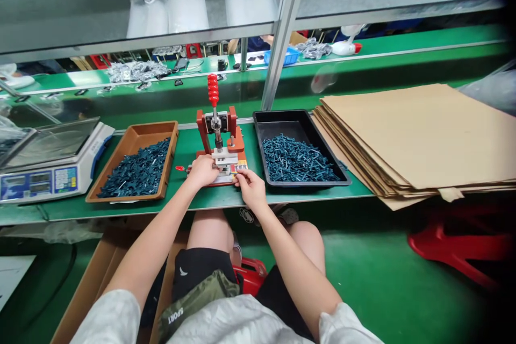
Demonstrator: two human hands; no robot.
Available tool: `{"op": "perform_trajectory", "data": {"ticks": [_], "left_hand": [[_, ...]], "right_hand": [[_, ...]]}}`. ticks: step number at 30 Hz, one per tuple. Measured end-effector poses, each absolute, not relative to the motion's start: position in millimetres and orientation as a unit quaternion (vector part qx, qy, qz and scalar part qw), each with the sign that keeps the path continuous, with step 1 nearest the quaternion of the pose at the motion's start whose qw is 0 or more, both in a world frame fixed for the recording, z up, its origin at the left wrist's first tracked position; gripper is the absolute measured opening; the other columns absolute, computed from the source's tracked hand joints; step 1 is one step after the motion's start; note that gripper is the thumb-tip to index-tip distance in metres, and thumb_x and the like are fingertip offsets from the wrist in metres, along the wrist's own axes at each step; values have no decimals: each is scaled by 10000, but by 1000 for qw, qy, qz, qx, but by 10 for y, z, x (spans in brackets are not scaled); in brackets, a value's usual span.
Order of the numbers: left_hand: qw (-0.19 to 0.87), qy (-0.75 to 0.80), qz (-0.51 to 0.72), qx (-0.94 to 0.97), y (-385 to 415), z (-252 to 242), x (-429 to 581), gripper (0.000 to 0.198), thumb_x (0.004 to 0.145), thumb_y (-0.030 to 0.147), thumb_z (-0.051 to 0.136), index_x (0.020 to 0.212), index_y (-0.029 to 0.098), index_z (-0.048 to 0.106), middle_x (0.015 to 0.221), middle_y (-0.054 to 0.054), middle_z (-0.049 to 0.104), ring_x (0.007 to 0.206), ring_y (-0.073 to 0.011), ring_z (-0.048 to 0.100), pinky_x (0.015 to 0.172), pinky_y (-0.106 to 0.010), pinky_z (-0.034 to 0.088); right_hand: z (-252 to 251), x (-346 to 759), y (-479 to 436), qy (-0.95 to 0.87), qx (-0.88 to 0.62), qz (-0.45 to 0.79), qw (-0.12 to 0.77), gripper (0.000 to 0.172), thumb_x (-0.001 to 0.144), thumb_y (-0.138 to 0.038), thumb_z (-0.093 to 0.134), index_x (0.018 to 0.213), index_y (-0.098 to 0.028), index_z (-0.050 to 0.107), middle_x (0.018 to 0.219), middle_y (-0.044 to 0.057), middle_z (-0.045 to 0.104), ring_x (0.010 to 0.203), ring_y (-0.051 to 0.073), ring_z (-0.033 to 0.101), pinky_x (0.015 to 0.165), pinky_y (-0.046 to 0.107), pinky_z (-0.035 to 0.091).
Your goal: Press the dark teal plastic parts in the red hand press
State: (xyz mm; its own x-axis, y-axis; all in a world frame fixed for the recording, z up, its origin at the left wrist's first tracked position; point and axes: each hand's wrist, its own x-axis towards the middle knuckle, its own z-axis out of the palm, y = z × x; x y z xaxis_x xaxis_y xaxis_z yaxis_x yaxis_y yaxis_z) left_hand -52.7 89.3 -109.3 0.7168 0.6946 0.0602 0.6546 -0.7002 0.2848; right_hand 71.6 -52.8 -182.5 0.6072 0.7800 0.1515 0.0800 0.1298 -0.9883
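Observation:
A hand press with a red ribbed lever handle stands at the bench's front edge, its lever upright. My left hand rests at the left side of the press's metal fixture, fingers curled in; what they grip is hidden. At the fixture's right end, thumb and fingertips of my right hand are pinched together on something too small to make out. To the left lies a brown tray of dark blue flat pieces. On the right, a black tray holds a heap of thin dark blue pieces.
A weighing scale sits at the far left. Stacked cardboard sheets cover the right of the green bench. Behind the press rises a metal post, under a shelf with plastic-wrapped bundles. A red stool stands below right.

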Motion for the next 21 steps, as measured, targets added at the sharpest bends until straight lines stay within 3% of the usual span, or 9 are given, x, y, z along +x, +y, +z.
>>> {"op": "perform_trajectory", "data": {"ticks": [3,6,10,15,21], "left_hand": [[117,391,97,908,868,-1081,-503,298,852,312,640,1076,181,785,1139,-160,753,1132,-371,669,935,-446,529],[127,365,83,919,876,-1065,-530,269,829,357,686,1017,197,794,1138,-142,757,1118,-361,677,940,-433,529],[136,321,48,936,911,-1028,-610,293,731,398,790,968,226,798,1129,-89,764,1103,-338,682,914,-394,538],[142,312,82,936,896,-1038,-665,260,762,385,776,942,199,800,1149,-107,748,1103,-323,681,936,-399,535],[133,311,111,935,859,-1130,-657,233,789,376,755,933,200,804,1130,-108,743,1121,-328,654,991,-442,515]], "right_hand": [[-1718,786,-480,-431,-641,167,613,200,928,-348,560,963,-218,708,943,88,717,881,236,682,868,388,579],[-1637,875,-349,-504,-657,105,550,170,919,-277,566,917,-210,722,966,91,676,922,235,638,900,377,544],[-1635,920,-126,-541,-657,131,508,140,889,-241,613,911,-208,747,914,62,674,867,215,633,863,357,536],[-1670,886,-24,-552,-644,161,504,168,860,-196,644,950,-211,786,1041,80,739,948,232,677,937,380,540],[-1684,864,-71,-578,-641,110,493,249,886,-158,576,1016,-194,786,1160,118,727,1063,258,678,1009,404,526]]}}
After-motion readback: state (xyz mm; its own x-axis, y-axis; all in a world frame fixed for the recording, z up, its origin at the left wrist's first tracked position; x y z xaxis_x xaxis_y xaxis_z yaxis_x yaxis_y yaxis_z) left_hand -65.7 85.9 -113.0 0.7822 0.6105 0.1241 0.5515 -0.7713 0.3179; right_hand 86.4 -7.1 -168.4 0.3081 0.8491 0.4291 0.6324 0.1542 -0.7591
